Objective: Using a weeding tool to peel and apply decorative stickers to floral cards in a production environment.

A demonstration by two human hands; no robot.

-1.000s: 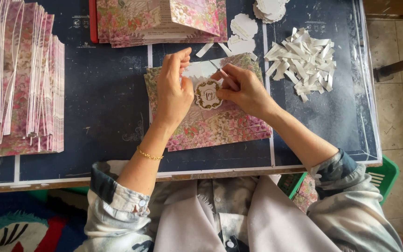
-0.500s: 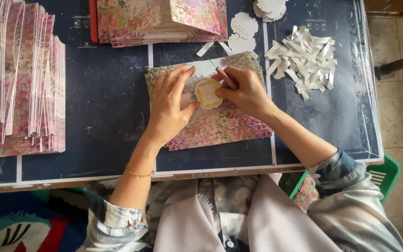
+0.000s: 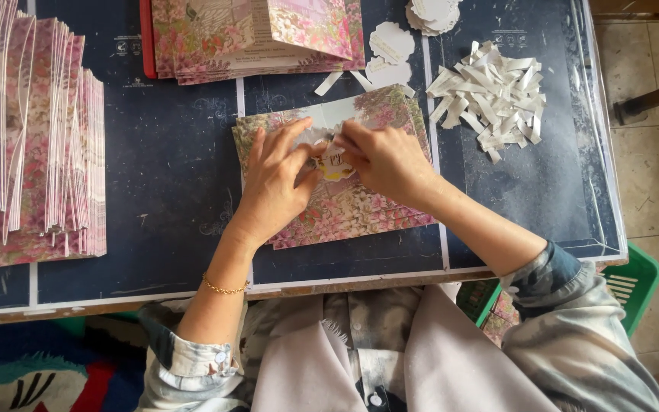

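Small scalloped cream label (image 3: 335,162), pinched closed in the grip of both left hand (image 3: 274,181) and right hand (image 3: 387,162), above floral card (image 3: 345,206).

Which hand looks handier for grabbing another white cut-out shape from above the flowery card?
Probably the right hand. It lies nearer the white cut-out shapes, which sit just beyond it. The left hand is farther over and pressing on the flowery card beside the small label.
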